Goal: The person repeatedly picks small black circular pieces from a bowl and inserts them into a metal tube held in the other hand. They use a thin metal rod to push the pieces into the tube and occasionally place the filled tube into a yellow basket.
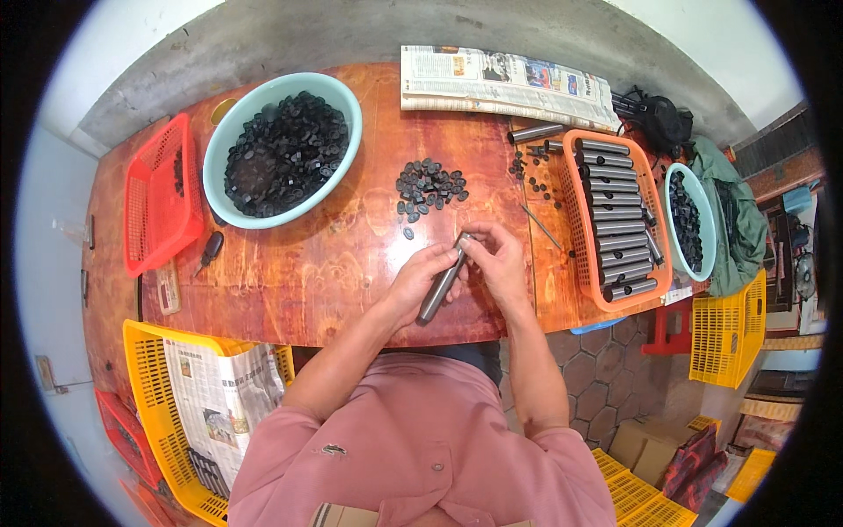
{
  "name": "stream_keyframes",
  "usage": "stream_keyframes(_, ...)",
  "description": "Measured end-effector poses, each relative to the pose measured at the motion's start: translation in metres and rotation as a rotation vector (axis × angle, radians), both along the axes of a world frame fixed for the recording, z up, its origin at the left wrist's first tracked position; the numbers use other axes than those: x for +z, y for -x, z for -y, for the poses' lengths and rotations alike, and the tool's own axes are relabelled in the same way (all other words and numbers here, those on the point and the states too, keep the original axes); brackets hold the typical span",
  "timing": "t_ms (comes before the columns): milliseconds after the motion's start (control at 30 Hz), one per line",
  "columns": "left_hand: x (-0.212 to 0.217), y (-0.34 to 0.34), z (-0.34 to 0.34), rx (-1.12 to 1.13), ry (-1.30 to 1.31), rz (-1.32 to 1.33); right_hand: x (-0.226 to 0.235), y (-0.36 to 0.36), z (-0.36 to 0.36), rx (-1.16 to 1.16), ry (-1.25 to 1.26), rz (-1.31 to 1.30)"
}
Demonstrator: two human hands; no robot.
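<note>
A dark grey metal tube (436,296) lies slantwise between my hands above the near edge of the wooden table. My left hand (418,279) is closed round its middle. At the tube's far end, the fingertips of my right hand (493,261) press together on it; whether they also pinch a small part there is hidden. Just beyond my hands is a loose pile of small black oval pieces (430,184). To the right, an orange basket (573,198) holds several similar tubes (621,228) laid side by side.
Small black pieces fill a pale blue basin (344,171) on the left and a smaller basin (702,262) on the right. A red basket (189,220) and screwdriver (211,249) sit at left. Folded newspapers (518,104) lie against the wall. A yellow crate (145,373) stands below the table's left edge.
</note>
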State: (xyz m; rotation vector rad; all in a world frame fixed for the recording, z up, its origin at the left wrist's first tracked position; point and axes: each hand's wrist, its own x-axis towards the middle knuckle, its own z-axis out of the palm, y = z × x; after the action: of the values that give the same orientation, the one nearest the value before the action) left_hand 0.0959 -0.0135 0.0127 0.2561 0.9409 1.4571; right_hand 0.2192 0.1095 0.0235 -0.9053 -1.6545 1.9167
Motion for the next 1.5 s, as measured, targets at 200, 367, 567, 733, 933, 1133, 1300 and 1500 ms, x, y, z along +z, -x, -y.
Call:
stream_keyframes(200, 0.001, -0.004, 0.003, -0.117, 0.035, -0.018, 0.009, -0.009, 0.001, 0.007, 0.141, -0.065)
stream_keyframes(367, -0.006, -0.007, 0.005, -0.126, -0.001, -0.095, 0.007, -0.013, -0.001, 0.037, 0.129, -0.058)
stream_keyframes(567, -0.002, -0.007, 0.004, -0.157, -0.007, -0.252, 0.007, -0.018, -0.003, -0.019, 0.159, -0.148)
stream_keyframes(733, 0.004, -0.003, 0.004, -0.148, -0.023, -0.361, 0.005, -0.019, -0.006, -0.056, 0.13, -0.153)
stream_keyframes(933, 0.007, 0.003, 0.012, -0.17, -0.078, -0.436, 0.006, -0.018, -0.004, -0.034, 0.171, -0.191)
stream_keyframes(1133, 0.005, 0.007, 0.016, -0.079, -0.087, -0.97, 0.007, -0.017, -0.005, 0.033, 0.062, -0.127)
stream_keyframes(1300, 0.001, 0.011, 0.018, 0.016, -0.169, -1.591, 0.02, -0.014, -0.012, 0.092, -0.045, 0.063)
stream_keyframes(1500, -0.005, 0.017, 0.016, -0.048, -0.18, -1.972, -0.008, -0.009, -0.021, 0.171, -0.201, 0.173)
